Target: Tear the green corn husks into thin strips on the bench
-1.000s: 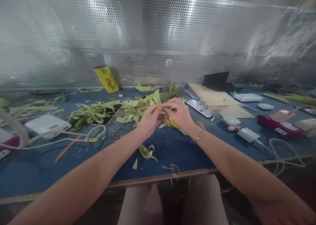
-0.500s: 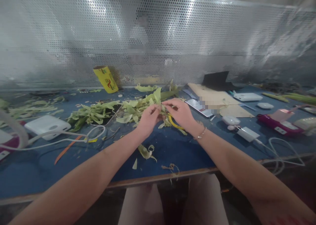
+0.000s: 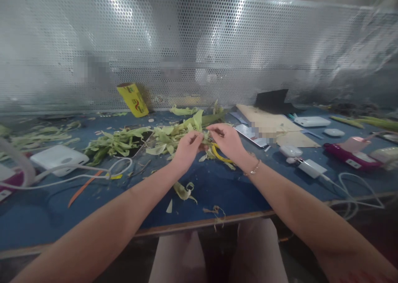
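My left hand (image 3: 189,149) is closed in a pinch on a pale green leaf (image 3: 198,119), which stands up above the fingers. Just to its right, my right hand (image 3: 226,140) has its thumb and forefinger bent close together near the base of the leaf; whatever lies between them is too small to tell. A heap of green leaves (image 3: 161,137) lies behind and left of my hands. Below my right hand curves a yellow strip (image 3: 221,155). Nearer the front edge are a curled leaf scrap (image 3: 182,191) and some tangled fibre (image 3: 217,211).
A bunch of leaves (image 3: 116,144) rests over a dark flat device on the left. White boxes, cables and an orange strip (image 3: 83,188) lie around. A yellow roll (image 3: 133,100) leans at the back. Brown card (image 3: 270,123), a phone and chargers are on the right.
My right hand's fingertips have moved slightly up and away from my left hand. Reflections in the perforated metal panel have shifted.
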Available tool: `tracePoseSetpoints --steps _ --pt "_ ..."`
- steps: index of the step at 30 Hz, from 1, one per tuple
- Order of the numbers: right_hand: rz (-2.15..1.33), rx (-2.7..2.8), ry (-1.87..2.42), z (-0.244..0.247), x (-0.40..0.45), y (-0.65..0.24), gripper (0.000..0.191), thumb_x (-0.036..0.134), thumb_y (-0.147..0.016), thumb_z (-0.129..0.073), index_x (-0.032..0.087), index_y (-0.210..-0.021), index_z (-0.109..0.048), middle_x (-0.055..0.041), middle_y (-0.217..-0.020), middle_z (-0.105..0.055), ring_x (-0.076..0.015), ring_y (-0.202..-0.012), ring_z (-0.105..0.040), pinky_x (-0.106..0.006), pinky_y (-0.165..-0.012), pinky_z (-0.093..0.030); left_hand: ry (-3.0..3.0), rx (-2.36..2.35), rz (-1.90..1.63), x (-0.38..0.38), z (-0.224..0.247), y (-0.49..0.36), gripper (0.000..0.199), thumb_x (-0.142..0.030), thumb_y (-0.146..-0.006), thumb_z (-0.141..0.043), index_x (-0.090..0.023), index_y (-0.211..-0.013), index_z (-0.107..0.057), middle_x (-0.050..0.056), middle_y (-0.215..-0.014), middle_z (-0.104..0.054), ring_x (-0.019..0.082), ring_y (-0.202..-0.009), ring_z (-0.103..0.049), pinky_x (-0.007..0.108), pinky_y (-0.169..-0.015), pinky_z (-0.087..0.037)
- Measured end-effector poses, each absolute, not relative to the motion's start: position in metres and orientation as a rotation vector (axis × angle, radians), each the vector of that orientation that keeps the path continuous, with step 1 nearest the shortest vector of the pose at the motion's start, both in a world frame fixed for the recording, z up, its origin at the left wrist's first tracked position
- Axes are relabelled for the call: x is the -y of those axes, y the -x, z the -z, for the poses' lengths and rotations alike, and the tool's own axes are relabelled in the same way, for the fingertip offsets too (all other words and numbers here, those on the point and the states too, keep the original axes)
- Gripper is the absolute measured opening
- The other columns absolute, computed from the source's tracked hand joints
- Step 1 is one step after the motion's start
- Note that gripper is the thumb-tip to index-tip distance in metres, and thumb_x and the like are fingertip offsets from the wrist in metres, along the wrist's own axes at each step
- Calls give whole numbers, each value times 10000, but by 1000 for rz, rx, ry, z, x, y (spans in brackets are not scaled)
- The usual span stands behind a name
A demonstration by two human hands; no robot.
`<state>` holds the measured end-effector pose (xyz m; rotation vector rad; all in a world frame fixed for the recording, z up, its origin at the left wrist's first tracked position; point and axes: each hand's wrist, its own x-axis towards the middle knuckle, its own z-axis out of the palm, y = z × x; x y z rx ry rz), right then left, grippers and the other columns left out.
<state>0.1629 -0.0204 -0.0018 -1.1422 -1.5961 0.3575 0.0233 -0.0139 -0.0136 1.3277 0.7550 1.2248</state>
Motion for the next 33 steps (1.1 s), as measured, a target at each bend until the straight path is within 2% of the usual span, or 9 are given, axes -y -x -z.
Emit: tracePoseSetpoints --steps 6,9,12,15,19,21,24,28,33 --pt "-494 1592 1168 1 18 -164 163 243 -766 -443 184 -760 -595 -23 -759 -611 -156 -733 -558 -313 -709 -442 -1546 -827 -1175 12 17 -22 189 -355 -756 -547 -166 -746 -543 -25 -661 -538 99 -554 -580 270 -628 -508" --pt "-294 1565 1127 -2 22 -165 108 249 -773 -459 186 -723 -532 -20 -750 -555 -149 -716 -513 -307 -705 -424 -1744 -846 -1107 13 17 -21 165 -323 -783 -495 -170 -734 -535 -20 -651 -545 112 -579 -600 249 -609 -490" --pt "-131 1636 1040 -4 26 -165 71 208 -775 -469 186 -775 -537 -36 -812 -535 -145 -740 -499 -302 -715 -422 -1953 -855 -1036 15 16 -19 133 -268 -794 -454 -173 -750 -537 -11 -680 -575 117 -597 -613 232 -594 -462" --pt "-165 1708 1067 -3 25 -163 106 217 -769 -496 177 -827 -576 -59 -875 -534 -156 -787 -506 -314 -734 -425 -2143 -875 -977 19 15 -18 104 -212 -783 -443 -179 -743 -533 -12 -644 -586 124 -607 -607 227 -590 -439" --pt "-328 1733 1137 1 18 -161 139 278 -754 -527 172 -668 -554 -31 -737 -518 -160 -766 -486 -320 -736 -406 -2332 -848 -951 21 15 -18 130 -212 -802 -436 -184 -743 -549 -13 -609 -593 115 -586 -568 221 -587 -409" --pt "-458 1738 1099 0 18 -161 219 300 -761 -513 178 -580 -495 -3 -635 -477 -144 -702 -468 -298 -690 -388 -2324 -848 -976 22 16 -18 141 -223 -810 -432 -186 -760 -559 -19 -600 -587 110 -573 -558 222 -588 -406" --pt "-708 1659 1010 -1 20 -159 233 318 -766 -494 186 -580 -443 33 -564 -409 -111 -582 -413 -262 -584 -345 -2248 -860 -1000 22 15 -18 131 -228 -809 -435 -189 -782 -557 -30 -588 -571 107 -557 -562 219 -570 -405" --pt "-789 1525 963 0 23 -155 198 312 -776 -479 192 -633 -415 46 -604 -391 -92 -568 -379 -243 -563 -325 -2045 -864 -1080 21 15 -19 126 -284 -816 -450 -198 -856 -533 -33 -614 -564 110 -551 -589 223 -549 -424" --pt "-795 1487 945 3 23 -151 144 306 -786 -489 204 -705 -427 43 -662 -432 -96 -601 -427 -243 -590 -370 -1774 -778 -1189 18 17 -22 119 -302 -803 -493 -206 -853 -442 -41 -641 -536 93 -502 -559 246 -548 -470"
